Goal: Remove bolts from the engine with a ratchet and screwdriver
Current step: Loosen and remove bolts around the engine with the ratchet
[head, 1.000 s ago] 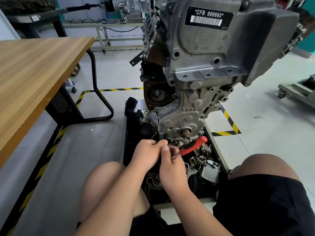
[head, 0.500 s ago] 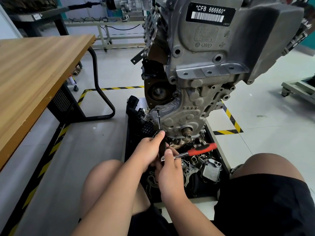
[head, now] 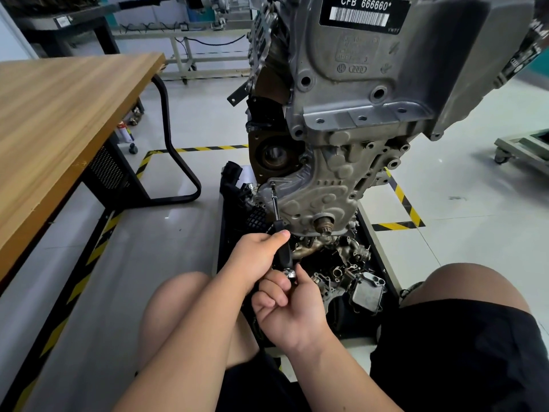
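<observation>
The screwdriver (head: 275, 208) stands nearly upright under the engine (head: 356, 120), its thin shaft rising to a bolt (head: 272, 183) at the left edge of the lower grey cover. The left hand (head: 257, 255) is wrapped round its black handle, thumb up near the top. Just below, at the handle's butt, the right hand (head: 292, 307) has its fingers curled in, pinching the chrome head of the ratchet (head: 289, 273); the rest of that tool is hidden. Beneath the engine a black tray (head: 228, 242) holds loose metal parts. A wooden desk (head: 59, 129) stands well apart at left, over yellow-black floor tape. The engine's label reads "CFB 666660".
</observation>
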`<control>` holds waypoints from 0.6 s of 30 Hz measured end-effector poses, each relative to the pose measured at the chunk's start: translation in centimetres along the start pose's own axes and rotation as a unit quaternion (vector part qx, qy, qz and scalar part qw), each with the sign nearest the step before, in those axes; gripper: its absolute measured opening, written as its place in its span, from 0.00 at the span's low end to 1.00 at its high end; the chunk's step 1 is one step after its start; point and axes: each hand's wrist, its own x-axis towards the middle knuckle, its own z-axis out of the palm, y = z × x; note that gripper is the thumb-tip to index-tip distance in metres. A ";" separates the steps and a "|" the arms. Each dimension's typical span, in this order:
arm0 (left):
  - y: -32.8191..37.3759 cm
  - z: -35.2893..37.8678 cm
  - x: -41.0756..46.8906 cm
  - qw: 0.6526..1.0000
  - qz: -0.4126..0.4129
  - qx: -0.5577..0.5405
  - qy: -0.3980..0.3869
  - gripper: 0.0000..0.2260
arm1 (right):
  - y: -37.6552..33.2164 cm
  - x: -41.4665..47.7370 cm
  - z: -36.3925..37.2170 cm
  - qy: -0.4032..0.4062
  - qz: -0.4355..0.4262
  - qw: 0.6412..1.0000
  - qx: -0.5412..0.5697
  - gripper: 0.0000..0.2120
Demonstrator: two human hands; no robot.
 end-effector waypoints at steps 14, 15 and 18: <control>-0.8 -0.3 0.5 0.998 0.031 0.043 0.041 0.25 | 0.8 0.8 -2.1 0.150 -0.353 0.563 -0.732 0.23; -0.9 -0.4 0.6 0.998 0.023 0.041 0.035 0.25 | 0.8 0.9 -2.1 0.146 -0.366 0.601 -0.695 0.19; -0.3 -0.5 0.2 0.999 -0.012 0.033 0.000 0.22 | 1.4 1.2 -1.4 0.117 -0.299 0.808 -0.494 0.08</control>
